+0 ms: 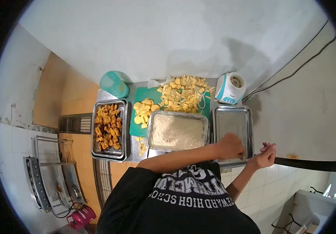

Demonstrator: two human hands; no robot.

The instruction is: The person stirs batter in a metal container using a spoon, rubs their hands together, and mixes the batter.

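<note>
My left hand (230, 147) is a closed fist over the near part of an empty-looking metal tray (232, 121), with nothing visible in it. Just right of that tray, my right hand (265, 156) has its fingers curled in and shows no object. Left of the tray stands a metal pan of pale, thick batter (177, 130), with my left forearm crossing near its front edge. Cut yellow pieces (181, 95) and round yellow slices (144, 111) lie on a green cutting board (136, 128) behind and beside the pan.
Browned fried pieces (107, 126) fill a metal tray at the left. A teal container (114, 84) sits behind it. A white and blue appliance (230, 89) stands at the back right, near wall cables. A stove (37, 183) and pink gas cylinder (83, 215) are lower left.
</note>
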